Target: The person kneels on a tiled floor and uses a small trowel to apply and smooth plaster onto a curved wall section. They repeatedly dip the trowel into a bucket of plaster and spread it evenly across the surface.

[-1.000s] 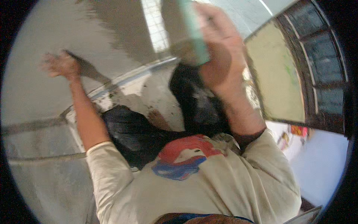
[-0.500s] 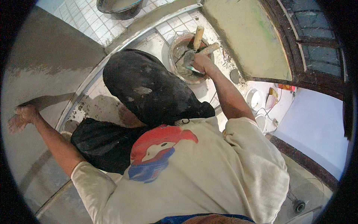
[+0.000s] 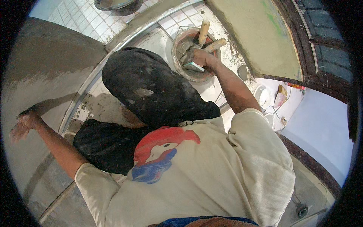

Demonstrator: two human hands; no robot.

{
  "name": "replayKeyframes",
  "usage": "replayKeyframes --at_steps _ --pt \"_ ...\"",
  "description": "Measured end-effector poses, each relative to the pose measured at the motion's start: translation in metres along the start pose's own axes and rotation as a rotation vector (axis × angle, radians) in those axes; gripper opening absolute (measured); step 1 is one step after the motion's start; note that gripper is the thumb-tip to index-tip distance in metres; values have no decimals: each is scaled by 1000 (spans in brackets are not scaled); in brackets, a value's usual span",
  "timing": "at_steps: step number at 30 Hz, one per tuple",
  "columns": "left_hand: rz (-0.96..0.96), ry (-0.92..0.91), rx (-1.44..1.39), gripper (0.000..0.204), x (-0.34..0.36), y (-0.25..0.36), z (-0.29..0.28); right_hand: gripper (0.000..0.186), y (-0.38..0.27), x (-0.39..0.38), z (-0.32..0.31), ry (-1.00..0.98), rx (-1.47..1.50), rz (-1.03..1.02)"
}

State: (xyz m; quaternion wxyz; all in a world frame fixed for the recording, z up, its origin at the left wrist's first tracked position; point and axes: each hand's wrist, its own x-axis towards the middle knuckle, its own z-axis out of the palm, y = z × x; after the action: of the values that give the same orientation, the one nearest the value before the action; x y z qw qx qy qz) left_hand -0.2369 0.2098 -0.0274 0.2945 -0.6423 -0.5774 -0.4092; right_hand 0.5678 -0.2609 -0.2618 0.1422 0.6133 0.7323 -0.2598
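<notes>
At the far left, my left hand [image 3: 26, 126] rests with fingers apart against the grey plastered surface [image 3: 34, 90]. My right hand [image 3: 202, 57] grips a tool with a pale green flat edge [image 3: 194, 67] inside a round, mortar-crusted bucket [image 3: 174, 56]. Grey wet mortar [image 3: 184, 46] shows in it. Two wooden handles [image 3: 204, 30] stand out of the bucket beside that hand; what they belong to is mostly hidden.
My dark-trousered legs [image 3: 143, 87] are bent beside the bucket on speckled white tiles [image 3: 172, 17]. A dark basin [image 3: 117, 8] sits at the top. Dark-framed window panes [image 3: 329, 60] are at right, with white pails [image 3: 261, 96] and cords below.
My right hand, raised high with the green-edged tool a second ago, has come down into the bucket. The view has turned toward the bucket. My left hand stays at the plastered surface.
</notes>
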Motion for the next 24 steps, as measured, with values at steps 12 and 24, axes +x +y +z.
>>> replayKeyframes --at_steps 12,24 --pt "18 206 -29 85 -25 2 2 65 -20 -115 -145 903 513 -369" --pt "-159 152 -196 89 -3 143 -87 32 -389 35 -285 893 557 -351"
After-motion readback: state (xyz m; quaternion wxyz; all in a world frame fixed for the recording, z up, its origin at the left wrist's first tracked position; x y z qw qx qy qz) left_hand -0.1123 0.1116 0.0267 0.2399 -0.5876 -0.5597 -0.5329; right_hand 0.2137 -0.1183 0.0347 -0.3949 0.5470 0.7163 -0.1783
